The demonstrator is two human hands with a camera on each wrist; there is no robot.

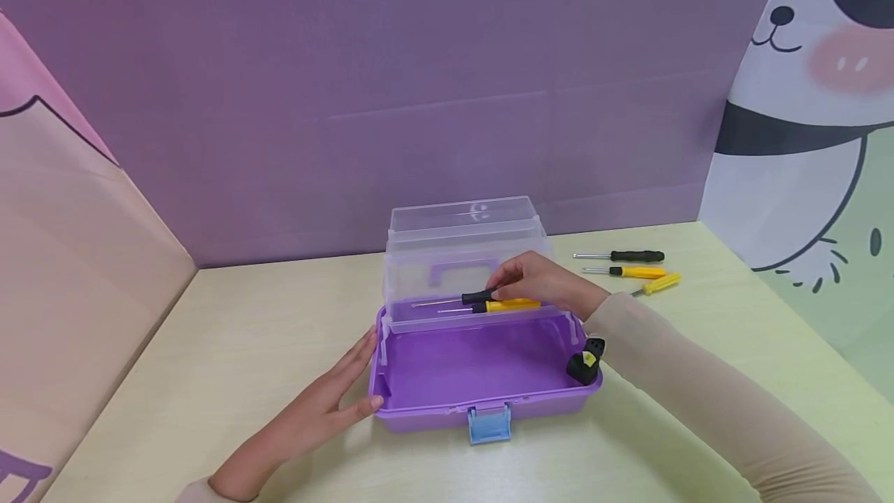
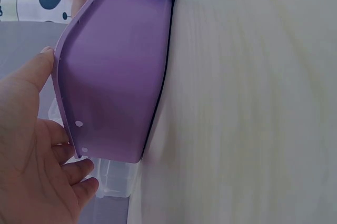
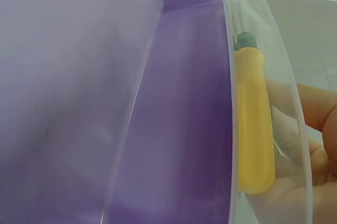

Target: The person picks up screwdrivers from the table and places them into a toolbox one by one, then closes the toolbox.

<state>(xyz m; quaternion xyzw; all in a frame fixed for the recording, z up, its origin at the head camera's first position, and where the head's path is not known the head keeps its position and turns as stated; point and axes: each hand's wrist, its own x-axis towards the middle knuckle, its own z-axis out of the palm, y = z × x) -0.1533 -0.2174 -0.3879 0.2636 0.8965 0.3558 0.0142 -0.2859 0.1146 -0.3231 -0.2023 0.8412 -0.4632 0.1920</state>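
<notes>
A purple toolbox [image 1: 419,419] stands with its clear lid [image 1: 464,227] raised and a blue latch [image 1: 490,424] at the front. My left hand [image 1: 335,394] rests against the box's left end, thumb at the rim, fingers [image 2: 79,170] fairly straight along the side. Over the clear tray [image 1: 419,325] at the back, my right hand [image 1: 538,279] pinches a black-handled screwdriver [image 1: 476,297], its thin shaft pointing left. Just in front of it, a yellow-handled screwdriver [image 1: 515,305] lies in the tray. The right wrist view shows its yellow handle [image 3: 254,124] through the clear plastic; the fingers are partly hidden.
To the right of the box lie a black screwdriver [image 1: 637,256], an orange-yellow one [image 1: 642,272] and a yellow one [image 1: 662,283]. A small black device [image 1: 583,367] with a yellow sticker is by my right wrist. Purple backdrop [image 1: 349,99] stands behind the table [image 1: 279,317].
</notes>
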